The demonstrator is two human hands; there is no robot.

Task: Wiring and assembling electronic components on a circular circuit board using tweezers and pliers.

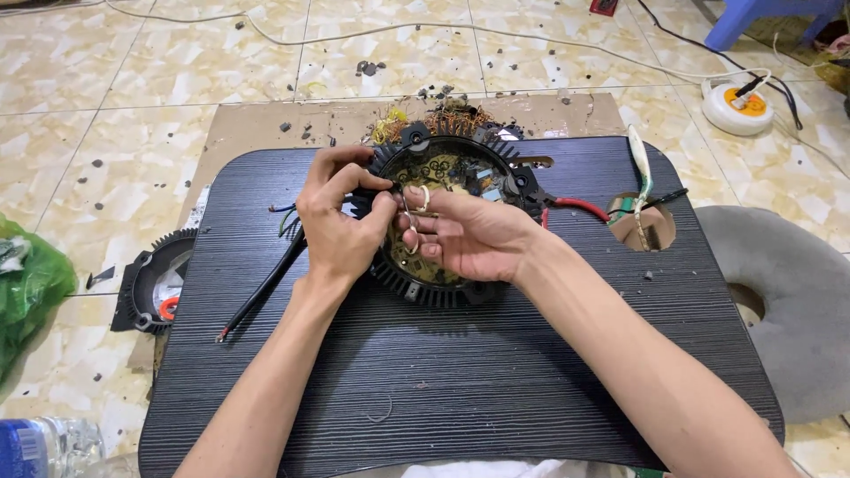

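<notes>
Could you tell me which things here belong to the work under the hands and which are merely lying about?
In use:
- round finned black housing
- small scissors in the right hand
- left hand at the housing's rim
- dark lap table

Lying about:
- second black finned part
- green bag
- plastic bottle
- white extension socket
- grey cushion
</notes>
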